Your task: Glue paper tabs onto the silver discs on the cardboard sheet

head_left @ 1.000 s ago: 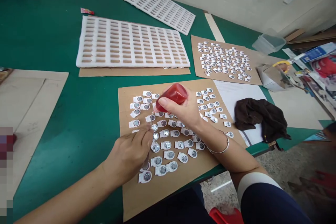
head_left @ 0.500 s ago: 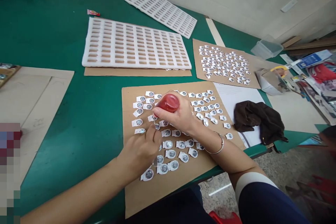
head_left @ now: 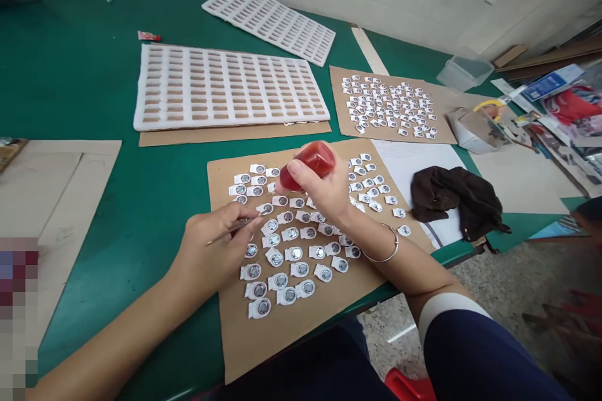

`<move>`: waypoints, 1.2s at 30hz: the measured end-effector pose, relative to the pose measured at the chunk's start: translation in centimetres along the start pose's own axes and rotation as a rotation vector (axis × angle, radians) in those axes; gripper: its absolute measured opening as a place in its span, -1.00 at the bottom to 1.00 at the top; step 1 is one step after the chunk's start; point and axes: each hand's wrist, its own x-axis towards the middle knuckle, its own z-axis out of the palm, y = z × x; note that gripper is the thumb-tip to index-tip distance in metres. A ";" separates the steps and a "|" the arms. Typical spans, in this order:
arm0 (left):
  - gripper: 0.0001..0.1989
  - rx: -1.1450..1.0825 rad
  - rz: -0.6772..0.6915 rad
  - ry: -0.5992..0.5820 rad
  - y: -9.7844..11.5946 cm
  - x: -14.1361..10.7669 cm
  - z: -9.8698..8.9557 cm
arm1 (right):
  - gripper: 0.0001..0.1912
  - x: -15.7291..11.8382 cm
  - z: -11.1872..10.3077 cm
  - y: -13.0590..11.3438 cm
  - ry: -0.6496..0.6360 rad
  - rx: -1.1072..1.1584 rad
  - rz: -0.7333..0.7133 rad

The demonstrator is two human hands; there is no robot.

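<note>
My right hand (head_left: 332,197) is wrapped around a translucent red bottle (head_left: 310,163), tilted above the cardboard sheet (head_left: 263,351). Its lower end points down to the left, and its tip is hard to make out. Between the thumb and fingers of my left hand (head_left: 204,247) is a thin metal tool (head_left: 226,233), possibly tweezers. The tool's right end is close to a small white tab with a round silver disc (head_left: 266,208). Many such tabs lie in loose rows on the cardboard, some hidden behind my hands.
Behind the cardboard lies a white slotted foam tray (head_left: 226,88), with a second foam tray (head_left: 277,22) farther back. Another cardboard sheet (head_left: 345,119) carries more tabs. To the right are a dark brown cloth (head_left: 456,200), white paper (head_left: 399,166), and a small box (head_left: 470,128) with yellow-handled scissors.
My left hand has moved left, away from the bottle, uncovering tabs and showing the thin tool. The bottle has been lifted and tipped closer to horizontal. The view has shifted slightly.
</note>
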 end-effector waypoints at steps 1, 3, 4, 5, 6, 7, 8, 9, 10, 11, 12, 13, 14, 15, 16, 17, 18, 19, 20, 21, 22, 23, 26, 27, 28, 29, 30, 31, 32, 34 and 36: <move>-0.89 -0.010 -0.030 -0.002 0.0 0.3 -0.1 | -0.66 0.1 -0.1 -0.3 0.001 0.021 -0.004; -0.87 -0.016 -0.088 -0.016 0.0 0.7 -0.2 | -0.67 0.3 -0.4 -1.1 -0.009 0.078 -0.023; -0.87 -0.019 -0.122 -0.035 0.0 0.9 -0.2 | -0.68 0.5 -0.6 -1.5 -0.016 0.108 -0.037; -0.87 -0.022 -0.154 -0.058 0.1 1.1 -0.2 | -0.68 0.6 -0.8 -1.9 -0.022 0.133 -0.050; -0.87 -0.024 -0.181 -0.080 0.1 1.2 -0.3 | -0.68 0.8 -1.1 -2.3 -0.023 0.155 -0.063; -0.86 -0.023 -0.199 -0.098 0.2 1.3 -0.3 | -0.69 0.9 -1.3 -2.7 -0.017 0.170 -0.075; -0.86 -0.023 -0.209 -0.111 0.3 1.4 -0.3 | -0.68 1.1 -1.5 -2.9 -0.005 0.178 -0.085; -0.85 -0.025 -0.213 -0.120 0.3 1.5 -0.3 | -0.68 1.2 -1.7 -3.1 0.008 0.178 -0.089; -0.84 -0.028 -0.217 -0.126 0.3 1.5 -0.3 | -0.68 1.3 -1.9 -3.1 0.019 0.171 -0.088; -0.83 -0.030 -0.221 -0.130 0.3 1.5 -0.3 | -0.68 1.4 -2.0 -3.2 0.028 0.163 -0.085; -0.83 -0.026 -0.228 -0.133 0.3 1.5 -0.3 | -0.67 1.4 -2.1 -3.1 0.034 0.155 -0.078; -0.82 -0.016 -0.236 -0.136 0.3 1.4 -0.3 | -0.66 1.4 -2.2 -3.1 0.036 0.150 -0.068; -0.82 0.001 -0.241 -0.140 0.3 1.4 -0.3 | -0.65 1.4 -2.2 -3.1 0.040 0.154 -0.060; -0.82 0.019 -0.242 -0.143 0.2 1.4 -0.3 | -0.65 1.3 -2.2 -3.1 0.051 0.166 -0.054; -0.82 0.035 -0.239 -0.143 0.2 1.4 -0.3 | -0.65 1.3 -2.1 -3.2 0.063 0.182 -0.048; -0.82 0.047 -0.235 -0.141 0.2 1.4 -0.3 | -0.65 1.2 -2.1 -3.3 0.075 0.200 -0.041; -0.82 0.053 -0.230 -0.138 0.2 1.4 -0.3 | -0.64 1.2 -2.0 -3.5 0.087 0.219 -0.034; -0.82 0.055 -0.224 -0.133 0.2 1.4 -0.2 | -0.64 1.2 -2.0 -3.6 0.093 0.238 -0.029; -0.82 0.055 -0.217 -0.129 0.1 1.4 -0.2 | -0.64 1.1 -1.9 -3.8 0.097 0.251 -0.025; -0.82 0.057 -0.209 -0.126 0.1 1.4 -0.1 | -0.64 1.1 -1.9 -3.9 0.097 0.257 -0.022; -0.83 0.060 -0.203 -0.124 0.0 1.4 -0.1 | -0.64 1.1 -1.9 -4.0 0.096 0.254 -0.020; -0.83 0.064 -0.196 -0.122 0.0 1.4 -0.1 | -0.64 1.1 -1.9 -4.0 0.093 0.241 -0.019; -0.85 0.065 -0.170 -0.115 -0.1 1.2 0.0 | -0.62 1.1 -2.0 -3.9 0.069 0.178 -0.015; -0.85 0.058 -0.161 -0.106 -0.1 1.2 0.1 | -0.60 1.0 -2.0 -3.8 0.061 0.167 -0.016; -0.86 0.051 -0.151 -0.098 0.0 1.1 0.2 | -0.58 1.0 -2.0 -3.7 0.056 0.164 -0.019; -0.87 0.048 -0.140 -0.089 0.0 1.1 0.2 | -0.56 1.0 -1.9 -3.6 0.053 0.168 -0.020; -0.88 0.050 -0.127 -0.080 0.1 1.1 0.3 | -0.54 1.0 -1.9 -3.6 0.053 0.172 -0.020; -0.88 0.058 -0.109 -0.068 0.3 1.1 0.3 | -0.53 1.0 -1.9 -3.6 0.053 0.174 -0.018; -0.88 0.074 -0.087 -0.059 0.4 1.2 0.4 | -0.51 0.9 -1.9 -3.6 0.050 0.171 -0.014; -0.86 0.109 -0.043 -0.052 0.7 1.3 0.5 | -0.50 0.9 -1.8 -3.7 0.043 0.156 -0.003; -0.84 0.141 -0.009 -0.071 0.8 1.4 0.5 | -0.50 0.9 -1.8 -3.8 0.028 0.135 0.012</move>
